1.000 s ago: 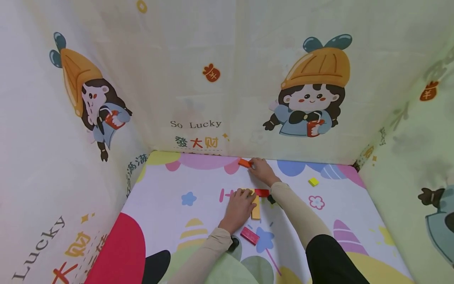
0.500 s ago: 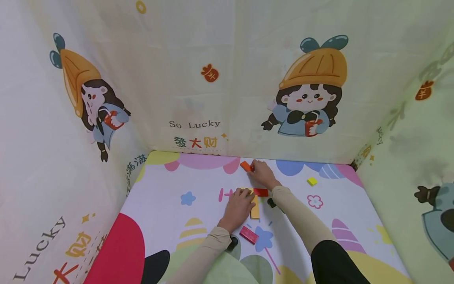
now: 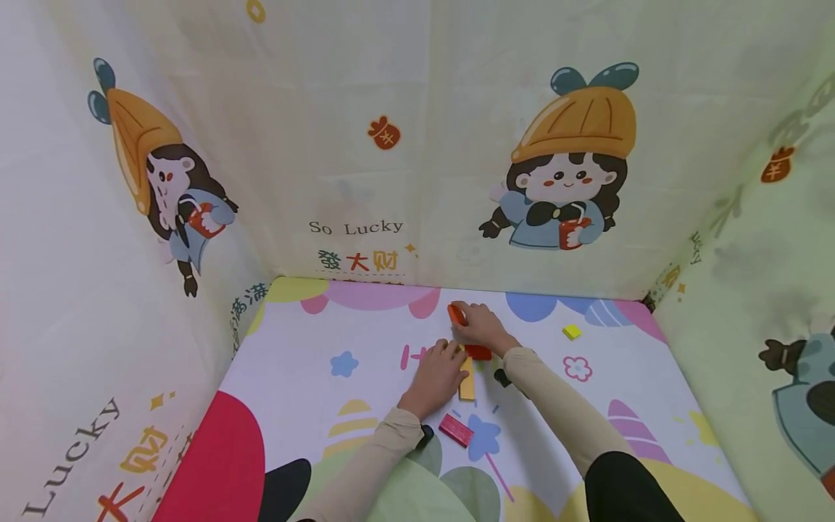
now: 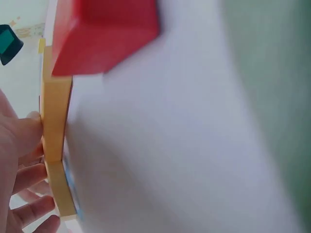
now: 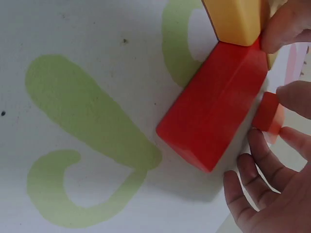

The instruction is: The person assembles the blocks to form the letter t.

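Observation:
My right hand (image 3: pixel 480 325) pinches an orange block (image 3: pixel 456 313) between thumb and fingertips, just beyond a red block (image 3: pixel 478 353). In the right wrist view the orange block (image 5: pixel 268 114) is beside the long side of the red block (image 5: pixel 214 104). My left hand (image 3: pixel 435 377) rests by the yellow blocks, its thumb on the side of a long yellow block (image 3: pixel 467 384). In the left wrist view its other fingertips touch a second yellow block (image 4: pixel 61 189), which lies end to end with the long one (image 4: pixel 56 109). The red block meets the yellow ones at a corner.
A dark pink-red block (image 3: pixel 456 431) lies nearer, by the left wrist. Farther right sits a small yellow block (image 3: pixel 572 332). The printed mat (image 3: pixel 287 348) ends at cloth walls (image 3: pixel 443 217) behind and on both sides.
My right hand has drawn the orange block a little toward me and turned it from crosswise to more lengthwise. My left hand stays almost in place.

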{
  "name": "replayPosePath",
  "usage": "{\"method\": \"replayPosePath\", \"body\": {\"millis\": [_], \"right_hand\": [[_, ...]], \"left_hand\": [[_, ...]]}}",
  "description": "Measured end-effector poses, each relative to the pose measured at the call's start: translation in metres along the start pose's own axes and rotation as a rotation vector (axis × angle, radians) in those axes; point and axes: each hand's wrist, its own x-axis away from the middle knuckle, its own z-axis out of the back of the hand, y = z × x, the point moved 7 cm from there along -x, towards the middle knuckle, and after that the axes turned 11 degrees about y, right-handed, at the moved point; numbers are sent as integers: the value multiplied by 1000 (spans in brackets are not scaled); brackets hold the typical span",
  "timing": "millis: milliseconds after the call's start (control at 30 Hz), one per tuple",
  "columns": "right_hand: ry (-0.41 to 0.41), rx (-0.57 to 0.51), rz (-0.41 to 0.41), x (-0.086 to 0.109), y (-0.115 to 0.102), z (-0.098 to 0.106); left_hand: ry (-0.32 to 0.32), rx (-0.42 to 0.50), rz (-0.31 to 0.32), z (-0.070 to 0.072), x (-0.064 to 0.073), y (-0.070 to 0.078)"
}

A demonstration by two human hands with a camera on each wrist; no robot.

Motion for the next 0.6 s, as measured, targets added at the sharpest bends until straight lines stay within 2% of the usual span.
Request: {"method": "replayPosePath", "body": {"millis": [300, 600], "right_hand": [[-65, -53, -13, 4, 3, 3], [-51, -141, 50, 6, 8, 6]], "left_hand": [[3, 12, -41, 7, -3, -1], [-59, -21, -54, 2, -3, 2]]}}
